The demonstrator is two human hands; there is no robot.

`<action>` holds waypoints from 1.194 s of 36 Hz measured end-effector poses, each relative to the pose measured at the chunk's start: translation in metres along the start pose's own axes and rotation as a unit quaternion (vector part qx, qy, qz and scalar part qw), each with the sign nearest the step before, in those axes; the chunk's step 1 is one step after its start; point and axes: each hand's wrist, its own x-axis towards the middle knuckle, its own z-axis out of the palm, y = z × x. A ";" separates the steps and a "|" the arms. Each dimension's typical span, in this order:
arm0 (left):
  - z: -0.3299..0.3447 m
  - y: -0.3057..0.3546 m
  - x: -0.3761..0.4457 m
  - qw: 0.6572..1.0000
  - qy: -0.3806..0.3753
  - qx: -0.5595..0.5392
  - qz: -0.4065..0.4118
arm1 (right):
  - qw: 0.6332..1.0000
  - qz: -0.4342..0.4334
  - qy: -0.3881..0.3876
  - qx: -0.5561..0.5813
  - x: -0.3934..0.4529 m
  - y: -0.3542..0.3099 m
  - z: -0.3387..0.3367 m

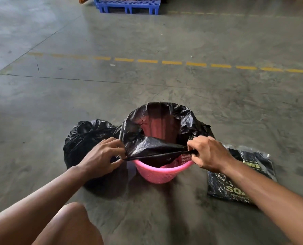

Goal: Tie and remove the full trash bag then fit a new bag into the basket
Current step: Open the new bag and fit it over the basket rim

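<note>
We see the new bag (154, 149) half fitted over the pink basket (157, 172): its far edge is draped over the rim at twelve o'clock, while the near edge is not yet hooked. The left hand (101, 156) and right hand (209, 152) each have their fingers pinched shut on that near edge, stretching it taut. The full bag (87, 138), apparently tied, rests on the floor (147, 82) at nine o'clock, touching the basket. A pack of bags (235, 175) lies at three o'clock; nothing obstructs the rim.
</note>
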 end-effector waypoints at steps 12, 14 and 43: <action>0.019 0.014 -0.001 0.998 -0.056 0.007 0.012 | 0.995 0.001 0.040 0.092 -0.064 0.005 0.025; 0.020 0.016 -0.002 0.999 -0.050 0.006 0.012 | 0.997 -0.020 0.044 0.061 -0.068 0.008 0.031; 0.039 -0.019 -0.027 0.969 -0.064 -0.049 -0.233 | 0.921 0.161 -0.007 0.353 -0.056 0.006 0.030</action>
